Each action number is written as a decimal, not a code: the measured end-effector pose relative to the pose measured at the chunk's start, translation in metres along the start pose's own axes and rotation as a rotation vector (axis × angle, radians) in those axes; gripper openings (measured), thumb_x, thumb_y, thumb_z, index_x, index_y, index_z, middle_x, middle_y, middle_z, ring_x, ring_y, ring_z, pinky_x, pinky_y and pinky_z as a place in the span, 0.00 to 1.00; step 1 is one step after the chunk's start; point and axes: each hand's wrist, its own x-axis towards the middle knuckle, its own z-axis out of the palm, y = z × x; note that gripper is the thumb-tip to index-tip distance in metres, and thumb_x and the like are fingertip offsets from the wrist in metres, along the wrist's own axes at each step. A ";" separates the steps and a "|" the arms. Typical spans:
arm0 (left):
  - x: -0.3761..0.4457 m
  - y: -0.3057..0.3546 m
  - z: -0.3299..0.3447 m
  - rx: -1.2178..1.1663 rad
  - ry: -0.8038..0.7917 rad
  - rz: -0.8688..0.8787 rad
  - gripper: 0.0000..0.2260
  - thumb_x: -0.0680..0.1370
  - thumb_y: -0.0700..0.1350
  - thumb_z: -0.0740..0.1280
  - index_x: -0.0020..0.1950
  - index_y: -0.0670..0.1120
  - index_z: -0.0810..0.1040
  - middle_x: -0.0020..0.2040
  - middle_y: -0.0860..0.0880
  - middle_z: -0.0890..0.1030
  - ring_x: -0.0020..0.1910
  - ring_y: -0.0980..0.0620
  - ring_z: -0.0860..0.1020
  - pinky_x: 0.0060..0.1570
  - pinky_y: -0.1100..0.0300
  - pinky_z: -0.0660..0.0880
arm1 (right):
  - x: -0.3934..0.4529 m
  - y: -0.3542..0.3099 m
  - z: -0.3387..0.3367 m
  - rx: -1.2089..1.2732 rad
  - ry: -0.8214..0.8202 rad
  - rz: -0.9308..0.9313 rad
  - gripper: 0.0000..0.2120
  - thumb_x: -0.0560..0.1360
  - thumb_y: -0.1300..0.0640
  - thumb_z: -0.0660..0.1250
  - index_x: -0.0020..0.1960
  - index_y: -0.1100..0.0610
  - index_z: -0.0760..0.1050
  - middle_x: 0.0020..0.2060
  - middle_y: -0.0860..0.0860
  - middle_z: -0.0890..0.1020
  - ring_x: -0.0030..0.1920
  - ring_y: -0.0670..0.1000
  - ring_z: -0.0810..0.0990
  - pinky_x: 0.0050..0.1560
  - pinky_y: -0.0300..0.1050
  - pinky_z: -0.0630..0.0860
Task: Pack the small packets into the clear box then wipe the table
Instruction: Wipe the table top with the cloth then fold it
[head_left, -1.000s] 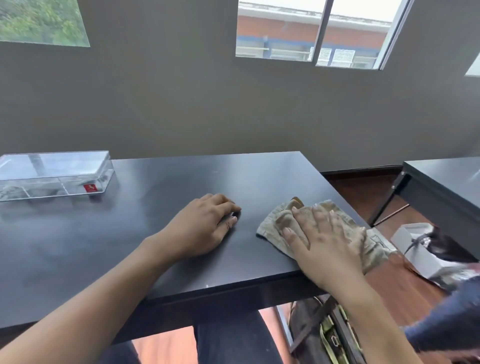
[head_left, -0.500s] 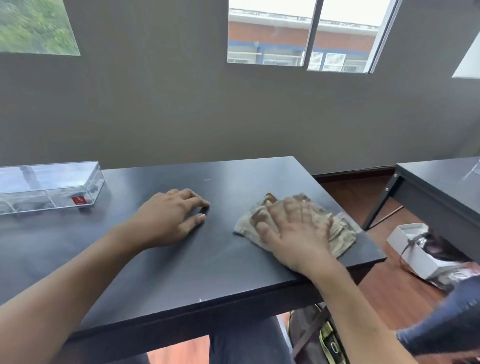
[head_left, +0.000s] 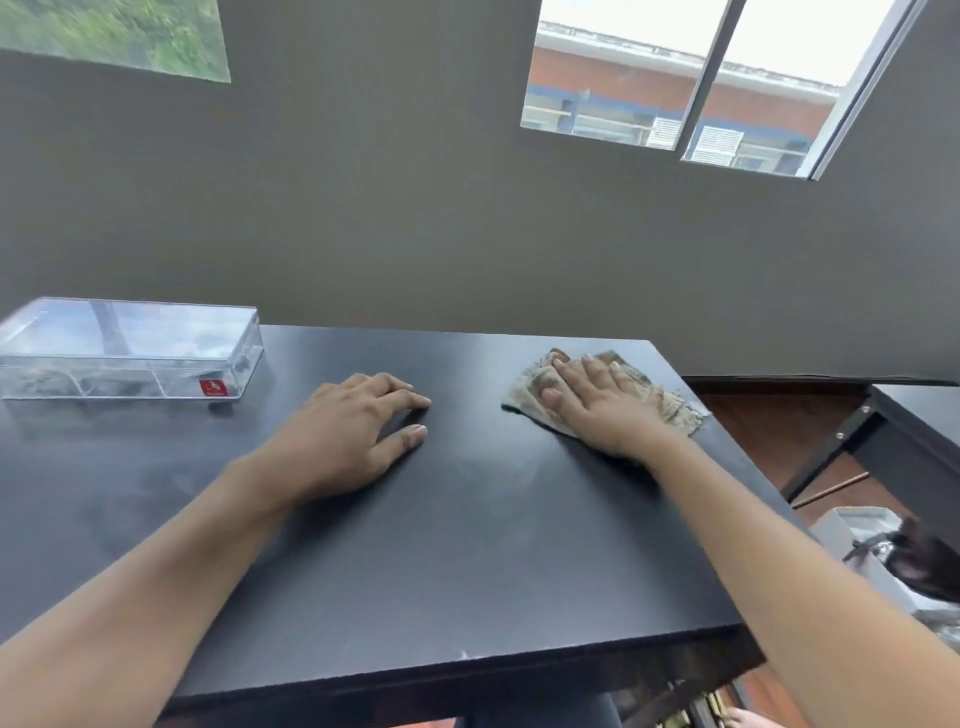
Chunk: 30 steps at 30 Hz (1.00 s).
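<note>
A clear plastic box (head_left: 130, 348) with a red label stands closed at the far left of the black table (head_left: 467, 545); dim shapes show inside it, too faint to identify. My left hand (head_left: 358, 421) lies flat on the table's middle, fingers apart, holding nothing. My right hand (head_left: 597, 402) presses flat on a beige patterned cloth (head_left: 670, 408) near the table's far right corner. The cloth's right end reaches the table's right edge.
A grey wall runs just behind the table. A second dark table (head_left: 919, 415) stands to the right across a wooden floor. A white box with dark items (head_left: 872, 551) sits on the floor at the right.
My right hand has slid the cloth away from me, from the near right edge toward the far right corner. My left hand has stayed flat on the table.
</note>
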 end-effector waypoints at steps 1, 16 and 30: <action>-0.001 -0.003 -0.001 0.001 0.003 -0.013 0.26 0.79 0.67 0.51 0.73 0.61 0.71 0.72 0.60 0.71 0.71 0.54 0.70 0.68 0.54 0.66 | 0.017 -0.011 -0.002 0.005 0.002 0.004 0.34 0.74 0.23 0.42 0.78 0.28 0.43 0.83 0.41 0.42 0.82 0.53 0.40 0.74 0.75 0.38; -0.003 -0.019 -0.008 -0.255 0.201 -0.138 0.21 0.81 0.62 0.57 0.68 0.54 0.78 0.65 0.55 0.79 0.65 0.52 0.76 0.66 0.52 0.71 | -0.080 -0.099 0.035 -0.036 0.002 -0.482 0.30 0.78 0.26 0.41 0.78 0.27 0.41 0.83 0.41 0.43 0.82 0.50 0.38 0.76 0.68 0.33; -0.010 0.004 -0.003 -0.238 0.047 0.042 0.19 0.81 0.63 0.57 0.66 0.58 0.78 0.63 0.60 0.78 0.63 0.57 0.76 0.68 0.50 0.71 | -0.111 -0.062 0.032 -0.078 -0.032 -0.356 0.30 0.76 0.24 0.40 0.76 0.25 0.38 0.83 0.43 0.41 0.82 0.52 0.35 0.76 0.68 0.32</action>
